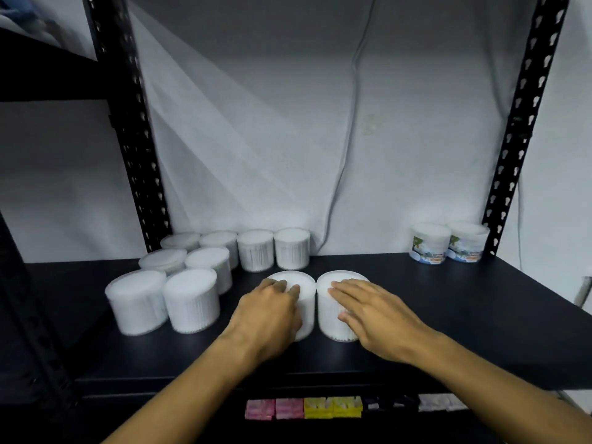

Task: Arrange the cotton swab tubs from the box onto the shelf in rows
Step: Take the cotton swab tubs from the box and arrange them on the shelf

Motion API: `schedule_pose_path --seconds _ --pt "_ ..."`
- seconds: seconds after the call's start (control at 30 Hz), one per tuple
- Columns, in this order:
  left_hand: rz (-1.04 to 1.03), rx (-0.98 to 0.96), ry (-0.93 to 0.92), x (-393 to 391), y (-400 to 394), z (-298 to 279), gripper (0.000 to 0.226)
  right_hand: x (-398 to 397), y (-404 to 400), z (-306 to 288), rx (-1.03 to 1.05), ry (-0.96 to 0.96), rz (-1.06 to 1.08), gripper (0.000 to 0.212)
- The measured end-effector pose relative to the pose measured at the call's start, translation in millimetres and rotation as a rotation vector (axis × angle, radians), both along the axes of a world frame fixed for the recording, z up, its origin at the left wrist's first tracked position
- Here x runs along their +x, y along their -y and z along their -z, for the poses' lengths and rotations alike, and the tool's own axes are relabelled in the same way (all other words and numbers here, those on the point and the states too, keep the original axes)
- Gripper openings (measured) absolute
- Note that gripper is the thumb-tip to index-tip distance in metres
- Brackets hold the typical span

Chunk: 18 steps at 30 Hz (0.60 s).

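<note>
Two white cotton swab tubs stand side by side on the dark shelf [416,299], near its middle. My left hand [269,312] grips the left tub [306,285] from its near side, fingers over the lid. My right hand [374,312] holds the right tub [333,310], fingers across its lid and thumb on its side. Several more white tubs [192,299] stand in rows at the shelf's left, reaching back to the wall. The box is out of sight.
Two labelled tubs [431,243] stand at the back right by the black upright [519,129]. Another upright [134,133] rises at the back left. A grey cable [344,155] hangs down the wall. Pink, yellow and white packets [317,407] lie on the shelf below.
</note>
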<state>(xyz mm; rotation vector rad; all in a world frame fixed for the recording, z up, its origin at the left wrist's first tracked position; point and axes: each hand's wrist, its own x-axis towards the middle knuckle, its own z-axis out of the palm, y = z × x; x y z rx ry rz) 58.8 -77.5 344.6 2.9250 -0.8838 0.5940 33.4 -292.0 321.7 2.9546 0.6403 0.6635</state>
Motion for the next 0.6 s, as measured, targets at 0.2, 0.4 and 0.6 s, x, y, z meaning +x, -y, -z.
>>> schedule_pose_path --seconds 0.2,0.4,0.6 --pt "0.068 0.025 -0.005 -29 8 -2 0.02 -42 17 -6 0.009 0.003 -0.021 0.045" --pt "-0.049 -0.095 -0.061 -33 11 -19 0.064 -47 21 -17 0.254 -0.079 0.03 0.067" --pt "-0.273 0.087 -0.277 -15 37 -48 0.084 -26 14 -36 0.253 -0.333 0.297 0.089"
